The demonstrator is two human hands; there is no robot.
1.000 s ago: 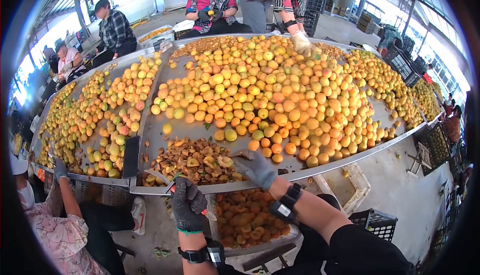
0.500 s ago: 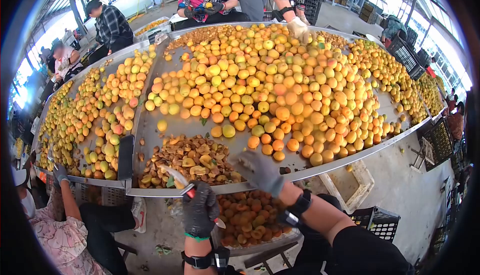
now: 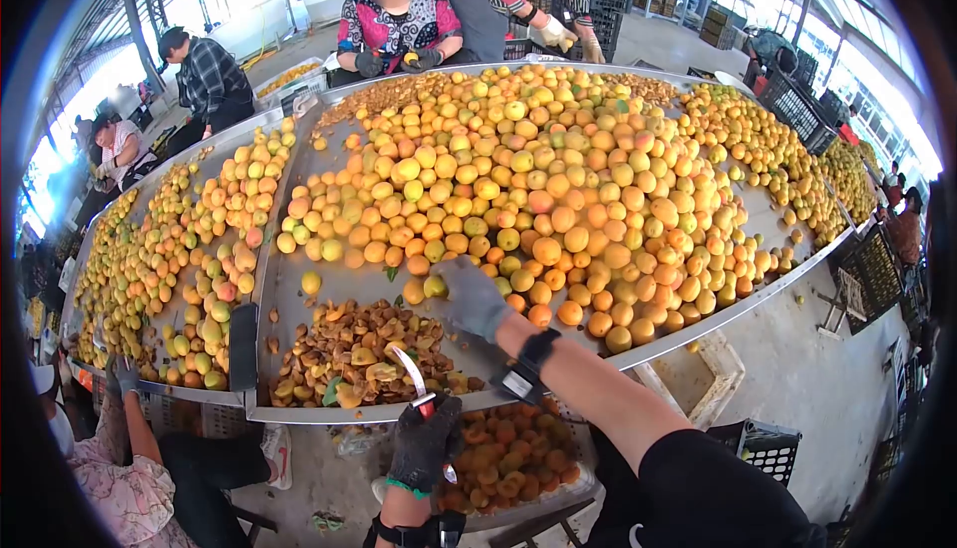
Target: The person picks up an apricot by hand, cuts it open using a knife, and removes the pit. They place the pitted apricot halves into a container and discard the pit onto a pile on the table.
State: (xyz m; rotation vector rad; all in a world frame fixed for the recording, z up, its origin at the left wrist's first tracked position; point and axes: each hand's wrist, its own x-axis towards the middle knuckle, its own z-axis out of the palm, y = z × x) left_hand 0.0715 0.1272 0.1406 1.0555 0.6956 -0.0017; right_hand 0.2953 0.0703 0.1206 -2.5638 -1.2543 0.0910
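Note:
My left hand [image 3: 427, 438], in a dark glove, is closed around a knife [image 3: 412, 370] with a red handle. Its curved blade points up over the table's near edge, in front of a heap of split apricot pieces [image 3: 374, 349]. My right hand [image 3: 471, 299], gloved in grey, reaches over the metal table [image 3: 289, 294] with fingers stretched out. Its fingertips are right at a greenish-yellow apricot [image 3: 436, 287] on the near edge of the large apricot pile [image 3: 558, 179]. Below the table edge, a crate holds apricot halves [image 3: 513, 453].
A metal divider separates another apricot pile [image 3: 214, 239] on the left, where a co-worker [image 3: 110, 458] sits. Across the table are a seated person [image 3: 399, 24] and a standing person with gloved hands. A black crate [image 3: 768, 448] and a pale frame [image 3: 713, 378] stand at right.
My right hand has moved left and farther over the table, from beside the heap of pieces to the whole apricots. My left hand shifted slightly right and down with the knife, its blade now more upright.

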